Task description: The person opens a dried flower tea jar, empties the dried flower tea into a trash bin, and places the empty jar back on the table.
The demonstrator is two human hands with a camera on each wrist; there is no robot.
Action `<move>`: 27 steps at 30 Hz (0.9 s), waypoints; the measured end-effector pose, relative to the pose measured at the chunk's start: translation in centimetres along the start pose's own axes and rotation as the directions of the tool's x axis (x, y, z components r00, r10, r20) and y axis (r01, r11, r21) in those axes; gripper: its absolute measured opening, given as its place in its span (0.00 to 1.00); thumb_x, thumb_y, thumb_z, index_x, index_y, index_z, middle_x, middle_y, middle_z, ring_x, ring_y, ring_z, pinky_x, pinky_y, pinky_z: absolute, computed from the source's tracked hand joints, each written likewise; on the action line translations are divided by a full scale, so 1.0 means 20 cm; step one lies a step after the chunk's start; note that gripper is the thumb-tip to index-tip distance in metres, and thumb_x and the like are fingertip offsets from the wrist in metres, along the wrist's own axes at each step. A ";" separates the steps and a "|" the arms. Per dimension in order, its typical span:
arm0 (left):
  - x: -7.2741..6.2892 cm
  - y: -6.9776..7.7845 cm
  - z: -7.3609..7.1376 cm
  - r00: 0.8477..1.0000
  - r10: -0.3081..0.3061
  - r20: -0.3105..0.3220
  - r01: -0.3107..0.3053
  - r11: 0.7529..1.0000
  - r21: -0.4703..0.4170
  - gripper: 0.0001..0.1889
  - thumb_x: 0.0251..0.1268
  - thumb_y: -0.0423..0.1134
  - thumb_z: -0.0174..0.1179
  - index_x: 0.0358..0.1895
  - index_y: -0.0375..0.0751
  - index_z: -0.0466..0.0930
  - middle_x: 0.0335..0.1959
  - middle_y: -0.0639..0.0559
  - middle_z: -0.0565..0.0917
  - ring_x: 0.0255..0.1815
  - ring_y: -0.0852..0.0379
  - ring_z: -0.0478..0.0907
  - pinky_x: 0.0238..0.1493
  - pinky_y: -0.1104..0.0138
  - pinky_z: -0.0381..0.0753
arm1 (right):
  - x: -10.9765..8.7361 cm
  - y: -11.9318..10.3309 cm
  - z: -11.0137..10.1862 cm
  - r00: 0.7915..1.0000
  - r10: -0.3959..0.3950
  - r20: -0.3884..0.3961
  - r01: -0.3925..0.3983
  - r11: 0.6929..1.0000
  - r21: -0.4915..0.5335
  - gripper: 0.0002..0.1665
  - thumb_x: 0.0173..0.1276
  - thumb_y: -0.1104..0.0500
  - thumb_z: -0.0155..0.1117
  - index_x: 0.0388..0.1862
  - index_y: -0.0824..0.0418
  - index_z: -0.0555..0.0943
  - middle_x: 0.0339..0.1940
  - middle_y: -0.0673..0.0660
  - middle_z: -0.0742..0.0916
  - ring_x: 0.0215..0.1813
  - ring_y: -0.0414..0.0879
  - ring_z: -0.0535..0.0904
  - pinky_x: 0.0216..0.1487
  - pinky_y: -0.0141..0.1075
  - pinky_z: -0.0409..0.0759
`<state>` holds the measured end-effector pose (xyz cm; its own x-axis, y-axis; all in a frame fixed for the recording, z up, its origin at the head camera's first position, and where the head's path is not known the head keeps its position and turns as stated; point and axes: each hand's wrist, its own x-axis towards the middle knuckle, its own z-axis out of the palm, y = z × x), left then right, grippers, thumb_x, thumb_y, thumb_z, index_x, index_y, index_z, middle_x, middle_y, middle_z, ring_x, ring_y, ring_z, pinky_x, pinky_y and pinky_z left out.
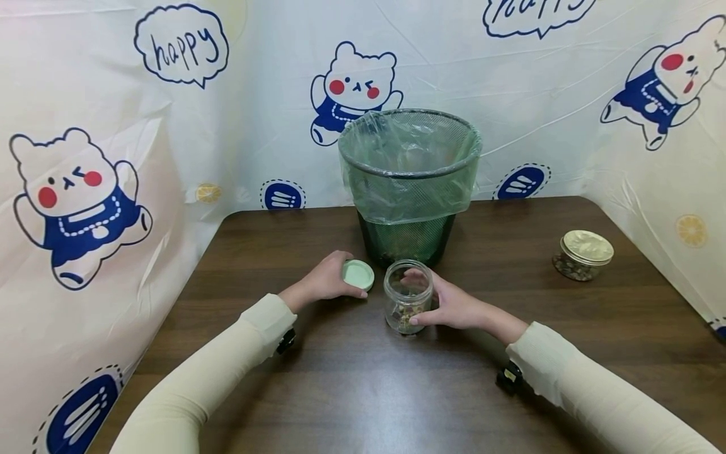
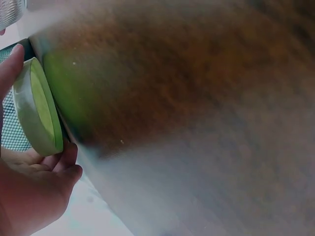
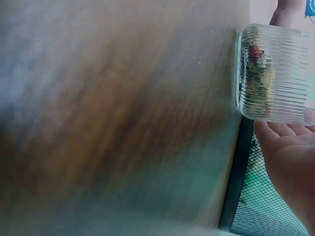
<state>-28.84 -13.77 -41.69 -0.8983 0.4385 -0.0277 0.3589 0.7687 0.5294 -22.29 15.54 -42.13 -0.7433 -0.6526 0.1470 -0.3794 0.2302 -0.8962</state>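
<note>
Left of centre, my left hand holds a pale green round lid by its rim, thumb on one side and fingers on the other. The left wrist view shows this lid low over the table, its green face toward the tabletop. A ribbed clear glass jar stands upright and uncovered on the table. My right hand grips it from the right, thumb at the front and fingers behind. Inside the jar, small dried bits in yellow, green and red lie at the bottom.
Directly behind the jar stands a mesh bin lined with a green plastic bag. A smaller jar with a gold lid and dark contents sits far right on the brown wooden table. A printed cloth hangs behind.
</note>
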 end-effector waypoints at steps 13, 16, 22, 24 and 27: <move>0.00 -0.01 0.01 1.000 -0.001 0.015 -0.001 0.997 0.083 0.49 0.39 0.55 0.79 0.62 0.27 0.68 0.56 0.38 0.73 0.55 0.46 0.70 0.57 0.57 0.70 | 0.00 0.00 0.00 1.000 0.003 -0.005 -0.003 1.000 -0.004 0.47 0.56 0.61 0.76 0.69 0.66 0.60 0.67 0.61 0.74 0.68 0.51 0.67 0.63 0.53 0.64; -0.01 -0.01 0.01 1.000 0.005 0.018 -0.007 0.995 0.095 0.49 0.39 0.55 0.79 0.62 0.28 0.68 0.54 0.39 0.73 0.55 0.46 0.70 0.56 0.56 0.71 | 0.00 0.00 0.00 1.000 0.005 -0.006 -0.005 1.000 -0.008 0.47 0.56 0.60 0.76 0.69 0.63 0.61 0.67 0.61 0.74 0.68 0.51 0.67 0.63 0.53 0.65; -0.01 0.00 0.01 1.000 0.013 0.020 -0.015 0.995 0.101 0.49 0.39 0.56 0.78 0.61 0.27 0.68 0.54 0.39 0.73 0.55 0.45 0.69 0.56 0.56 0.71 | 0.00 0.00 0.00 1.000 0.003 -0.003 -0.003 1.000 -0.003 0.47 0.56 0.61 0.76 0.69 0.65 0.60 0.67 0.62 0.73 0.68 0.51 0.67 0.63 0.53 0.64; -0.01 0.00 0.01 1.000 0.012 0.024 -0.015 0.994 0.107 0.49 0.39 0.56 0.78 0.62 0.28 0.68 0.54 0.39 0.73 0.55 0.45 0.69 0.56 0.56 0.70 | 0.00 0.00 0.00 1.000 0.003 -0.002 -0.003 1.000 0.000 0.48 0.56 0.62 0.76 0.70 0.67 0.59 0.67 0.62 0.73 0.68 0.51 0.67 0.63 0.53 0.64; -0.01 0.00 0.01 1.000 0.015 0.028 -0.018 0.993 0.117 0.48 0.40 0.56 0.78 0.62 0.28 0.69 0.54 0.39 0.73 0.55 0.45 0.69 0.56 0.56 0.70 | 0.00 0.00 0.00 1.000 0.004 -0.002 -0.004 1.000 0.003 0.48 0.56 0.63 0.75 0.70 0.69 0.59 0.67 0.62 0.73 0.68 0.51 0.66 0.64 0.54 0.64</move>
<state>-28.67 -13.79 -41.81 -0.8854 0.4628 -0.0429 0.4025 0.8096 0.4272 -22.27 15.48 -42.19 -0.7460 -0.6501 0.1445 -0.3747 0.2304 -0.8981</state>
